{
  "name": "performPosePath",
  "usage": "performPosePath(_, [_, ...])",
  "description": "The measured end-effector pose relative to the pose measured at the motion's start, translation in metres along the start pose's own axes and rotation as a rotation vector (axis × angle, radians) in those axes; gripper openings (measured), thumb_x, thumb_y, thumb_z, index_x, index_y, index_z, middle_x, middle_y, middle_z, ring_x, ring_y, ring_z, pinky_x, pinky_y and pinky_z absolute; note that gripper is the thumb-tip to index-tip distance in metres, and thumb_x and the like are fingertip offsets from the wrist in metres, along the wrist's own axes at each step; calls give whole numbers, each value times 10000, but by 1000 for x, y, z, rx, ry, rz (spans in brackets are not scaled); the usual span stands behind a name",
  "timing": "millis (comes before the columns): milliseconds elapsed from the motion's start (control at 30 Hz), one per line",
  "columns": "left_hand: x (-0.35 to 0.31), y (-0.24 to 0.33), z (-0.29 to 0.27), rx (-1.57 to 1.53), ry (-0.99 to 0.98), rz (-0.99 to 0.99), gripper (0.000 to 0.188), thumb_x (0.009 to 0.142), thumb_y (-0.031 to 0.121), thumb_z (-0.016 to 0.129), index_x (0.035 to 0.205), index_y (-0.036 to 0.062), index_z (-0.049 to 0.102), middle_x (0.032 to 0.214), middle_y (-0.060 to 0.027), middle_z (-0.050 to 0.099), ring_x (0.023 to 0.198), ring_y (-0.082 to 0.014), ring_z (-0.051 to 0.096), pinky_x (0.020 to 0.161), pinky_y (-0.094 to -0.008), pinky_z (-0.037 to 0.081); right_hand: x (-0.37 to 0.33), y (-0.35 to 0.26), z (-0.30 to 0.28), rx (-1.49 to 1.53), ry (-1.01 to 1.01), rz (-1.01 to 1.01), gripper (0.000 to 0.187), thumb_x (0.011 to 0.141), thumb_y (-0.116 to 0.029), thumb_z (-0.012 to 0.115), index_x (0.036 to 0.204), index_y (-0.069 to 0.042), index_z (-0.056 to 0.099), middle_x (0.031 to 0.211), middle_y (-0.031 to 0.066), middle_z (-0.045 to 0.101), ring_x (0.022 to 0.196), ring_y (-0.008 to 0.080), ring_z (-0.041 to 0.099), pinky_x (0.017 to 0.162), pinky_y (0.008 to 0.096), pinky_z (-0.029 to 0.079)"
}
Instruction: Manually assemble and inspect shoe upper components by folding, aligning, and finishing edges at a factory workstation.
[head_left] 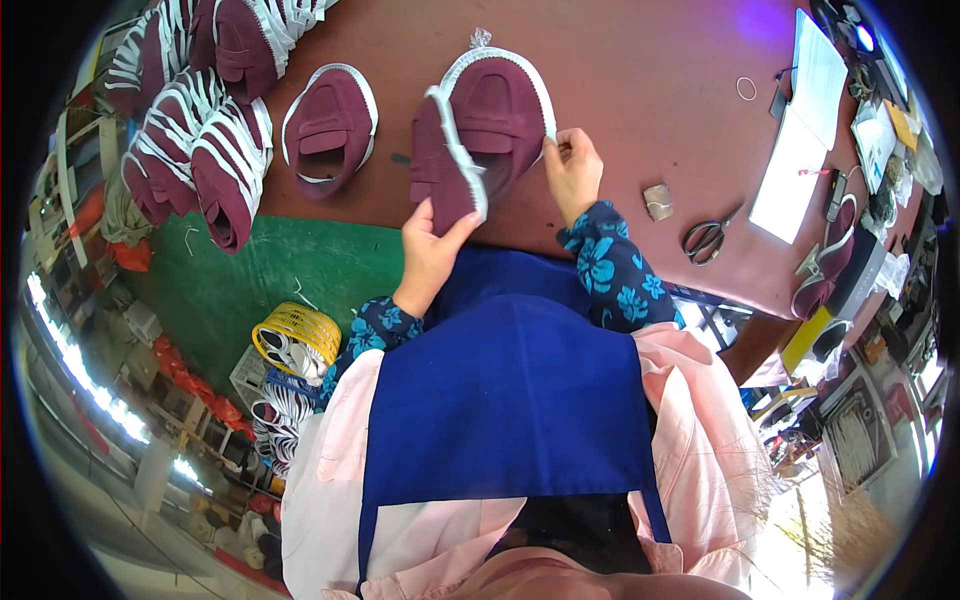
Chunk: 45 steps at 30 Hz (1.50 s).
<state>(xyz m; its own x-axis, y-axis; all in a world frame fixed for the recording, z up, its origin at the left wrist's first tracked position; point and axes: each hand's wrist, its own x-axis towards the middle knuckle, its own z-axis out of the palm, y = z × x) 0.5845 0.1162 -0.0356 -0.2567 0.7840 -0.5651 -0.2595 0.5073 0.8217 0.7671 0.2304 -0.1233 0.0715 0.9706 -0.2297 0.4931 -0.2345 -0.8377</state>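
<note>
Two maroon shoe uppers with white edging are at my hands over the brown table. My left hand [432, 250] is closed on the end of one shoe upper [437, 155], which is tilted on its side. It partly covers the other shoe upper [505, 105], lying toe away from me. Against that one's right white edge, my right hand [575, 172] has its thumb and fingers pinched. A third shoe upper [335, 112] rests alone to the left. A small clear tuft [480, 38] shows at the far toe; its kind is unclear.
Stacked maroon uppers [205, 130] fill the far left. To the right are black-handled scissors [706, 242], a small tan block [658, 202], an open white notebook [795, 150] and a clear ring [745, 89]. A yellow basket [297, 333] stands by the green surface [230, 285].
</note>
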Motion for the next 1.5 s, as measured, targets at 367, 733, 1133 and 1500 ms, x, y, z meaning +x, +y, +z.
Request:
performPosePath(367, [0, 14, -34, -397, 103, -217, 442, 947, 56, 641, 1361, -25, 508, 1285, -111, 622, 1157, -203, 618, 1016, -356, 486, -7, 8, 0, 237, -10, 179, 394, 945, -179, 671, 1233, 60, 549, 1074, 157, 675, 946, 209, 669, 845, 327, 542])
performPosePath(733, [19, -14, 7, 769, -54, 340, 496, 793, 237, 821, 1105, -49, 562, 1019, -267, 649, 924, -420, 639, 810, -438, 515, 13, 37, 14, 445, -242, 437, 282, 931, -112, 650, 1159, 53, 641, 1044, 123, 706, 926, 172, 657, 842, 288, 514])
performPosePath(1133, [-3, 41, -45, 905, 356, 669, 405, 864, 73, 696, 1208, -65, 533, 1039, -253, 597, 943, -463, 597, 798, -479, 506, 15, 58, -12, 426, -359, 259, 245, 952, -110, 651, 1180, -21, 643, 953, 5, 644, 843, 74, 559, 789, 225, 476])
performPosePath(1500, [71, 37, -142, 1698, 495, 214, 467, 850, 416, 743, 1071, 18, 641, 965, -190, 669, 963, -402, 623, 789, -502, 512, 26, 61, -16, 246, -503, 112, 181, 960, -145, 636, 1092, -23, 664, 898, 34, 671, 734, 107, 616, 686, 258, 509])
